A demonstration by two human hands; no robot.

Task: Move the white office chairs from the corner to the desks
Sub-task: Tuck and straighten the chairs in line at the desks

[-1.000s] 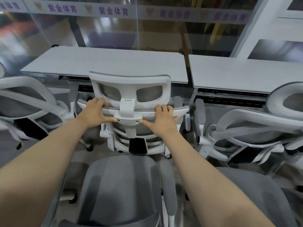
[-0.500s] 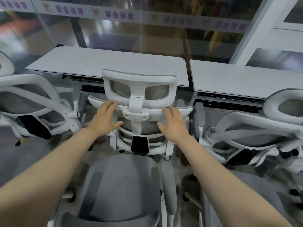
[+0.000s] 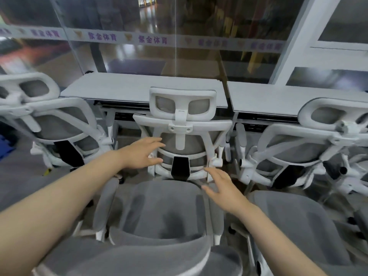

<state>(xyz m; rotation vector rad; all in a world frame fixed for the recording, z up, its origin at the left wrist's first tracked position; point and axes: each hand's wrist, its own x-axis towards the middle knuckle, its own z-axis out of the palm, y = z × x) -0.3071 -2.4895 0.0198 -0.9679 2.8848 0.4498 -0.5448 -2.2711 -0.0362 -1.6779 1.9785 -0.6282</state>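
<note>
Both your hands are released, fingers spread, gripping nothing: left hand (image 3: 142,154) in front of the middle chair (image 3: 182,134) back, right hand (image 3: 223,188) lower, over the near chair (image 3: 159,208) seat. Middle chair faces the left desk (image 3: 127,88), its headrest against the edge. More chairs flank it: left chair (image 3: 57,124), right chair (image 3: 294,144) at the right desk (image 3: 278,98).

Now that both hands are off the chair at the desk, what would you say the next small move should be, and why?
Probably take hold of the near chair by its armrests. The middle chair already stands at the desk, and both the left hand and right hand are open and empty, the right over the near chair's seat.
</note>
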